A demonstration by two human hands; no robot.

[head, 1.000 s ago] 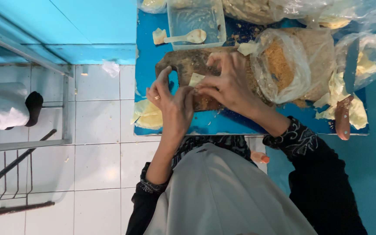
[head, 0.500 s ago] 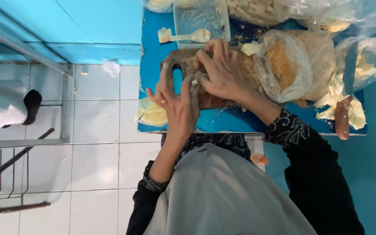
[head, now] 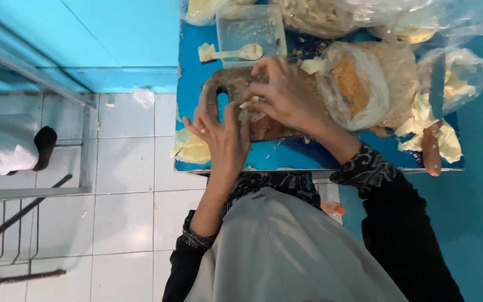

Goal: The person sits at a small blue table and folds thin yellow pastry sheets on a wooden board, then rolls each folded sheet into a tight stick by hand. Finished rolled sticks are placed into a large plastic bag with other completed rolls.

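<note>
A small blue table [head: 286, 156] stands against a turquoise wall [head: 113, 33], over a floor of white tiles [head: 124, 184], and at its middle lies a wooden cutting board [head: 225, 84] with a slot handle, which serves as the landmark here. Both hands meet over the board: the left hand [head: 222, 134], a ring on one finger, rests on the board's near edge with fingers spread and half curled, while the right hand [head: 286, 95] lies across the board with its fingers bent round a small pale piece of food [head: 250, 106], pinched between the two hands; how firmly either hand grips it cannot be told. Beyond the board sits a clear plastic container [head: 247, 25], with a pale spoon [head: 236, 53] lying at its front. To the right of the board a clear bag of brown crumbs [head: 364, 84] slumps open, and further right a knife [head: 434, 123] with a brownish handle lies over yellowish scraps [head: 451, 145]. At the board's near-left corner more yellowish peel [head: 191, 148] hangs over the table edge. Left of the board, across the floor, stands a metal rack [head: 23, 196], and a dark sock of another person [head: 46, 145] shows beside it.
</note>
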